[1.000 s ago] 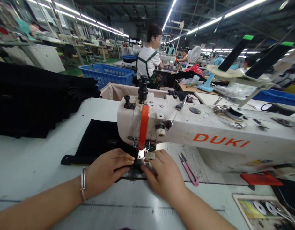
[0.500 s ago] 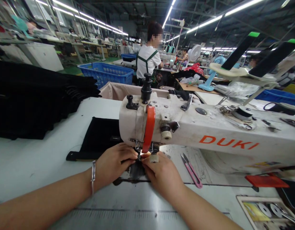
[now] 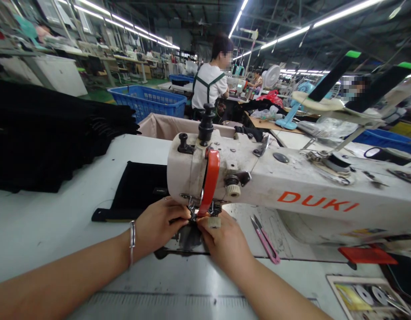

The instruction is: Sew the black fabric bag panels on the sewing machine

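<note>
A white sewing machine (image 3: pixel 258 178) marked DUKI stands before me, with an orange-red lever (image 3: pixel 210 180) on its head. Just left of the needle area, my left hand (image 3: pixel 161 224) is closed, its thumb and fingertips pinched at the edge of black fabric. Opposite it, my right hand (image 3: pixel 227 240) is closed too, fingertips pressed in close to the presser foot (image 3: pixel 193 217). The bit of fabric between the fingertips is small and mostly hidden. Behind my left hand, a black fabric piece (image 3: pixel 138 186) with a small label lies flat, partly covered by the machine head.
Pink-handled thread snips (image 3: pixel 265 240) lie right of my right hand. A bobbin tray (image 3: pixel 368 293) and a red object (image 3: pixel 368 255) are at lower right. Black garments (image 3: pixel 52 138) are heaped at left. Beyond stand a blue basket (image 3: pixel 148 100) and a co-worker (image 3: pixel 208 84).
The view has shifted slightly. My hands stay beside the presser foot with nearly the same grip. The label on the black fabric shows more clearly now.
</note>
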Demonstrator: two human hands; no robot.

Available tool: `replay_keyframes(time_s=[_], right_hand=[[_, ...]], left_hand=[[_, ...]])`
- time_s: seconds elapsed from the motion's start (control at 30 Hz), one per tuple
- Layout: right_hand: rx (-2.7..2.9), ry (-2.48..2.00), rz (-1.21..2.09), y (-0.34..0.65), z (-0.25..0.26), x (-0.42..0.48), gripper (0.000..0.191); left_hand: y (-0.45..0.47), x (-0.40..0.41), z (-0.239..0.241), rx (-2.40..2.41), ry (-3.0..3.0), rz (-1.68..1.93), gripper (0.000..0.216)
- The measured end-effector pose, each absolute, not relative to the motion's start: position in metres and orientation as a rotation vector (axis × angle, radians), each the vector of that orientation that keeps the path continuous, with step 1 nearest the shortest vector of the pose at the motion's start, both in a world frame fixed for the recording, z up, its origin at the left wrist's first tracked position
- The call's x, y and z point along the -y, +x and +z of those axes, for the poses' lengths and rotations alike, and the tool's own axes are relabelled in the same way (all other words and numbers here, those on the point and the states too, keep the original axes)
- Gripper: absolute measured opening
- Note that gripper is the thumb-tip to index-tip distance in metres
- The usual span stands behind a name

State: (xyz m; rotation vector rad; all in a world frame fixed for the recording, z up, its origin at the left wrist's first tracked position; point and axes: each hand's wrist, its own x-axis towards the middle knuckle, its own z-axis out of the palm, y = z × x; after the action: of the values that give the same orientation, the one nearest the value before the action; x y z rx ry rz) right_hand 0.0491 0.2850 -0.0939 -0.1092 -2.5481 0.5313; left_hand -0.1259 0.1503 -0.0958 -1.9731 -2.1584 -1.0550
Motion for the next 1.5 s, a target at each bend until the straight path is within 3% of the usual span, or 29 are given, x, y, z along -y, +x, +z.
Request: replay_keyframes(time_s=[0.9, 1.2, 1.27, 1.4, 1.43, 1.5], right_hand=[[2.537, -0.142, 0.518, 0.048, -0.097, -0.284, 0.016], [2.519, -0.174, 0.605, 0.05, -0.094, -0.288, 0.016], [2.494, -0.185, 0.618, 0.052, -0.092, -0.291, 0.017], [2.434, -0.183, 0.673, 0.061, -0.091, -0.297, 0.018], [2.431, -0.181, 0.682, 0.066, -0.092, -0.3, 0.018], [2.445, -0.192, 0.697, 0.075, -0.101, -0.308, 0.021]], left_hand=[[-0.124, -0.152, -0.098, 2.14, -1.961, -1.082, 0.015], [-0.134, -0.153, -0.091, 2.231, -2.004, -0.938, 0.011], [-0.142, -0.138, -0.083, 2.265, -2.01, -0.864, 0.028], [-0.142, -0.06, -0.076, 2.446, -2.003, -0.498, 0.108], [-0.136, -0.033, -0.075, 2.499, -2.005, -0.409, 0.118], [-0.12, 0.024, -0.073, 2.581, -1.992, -0.327, 0.094]])
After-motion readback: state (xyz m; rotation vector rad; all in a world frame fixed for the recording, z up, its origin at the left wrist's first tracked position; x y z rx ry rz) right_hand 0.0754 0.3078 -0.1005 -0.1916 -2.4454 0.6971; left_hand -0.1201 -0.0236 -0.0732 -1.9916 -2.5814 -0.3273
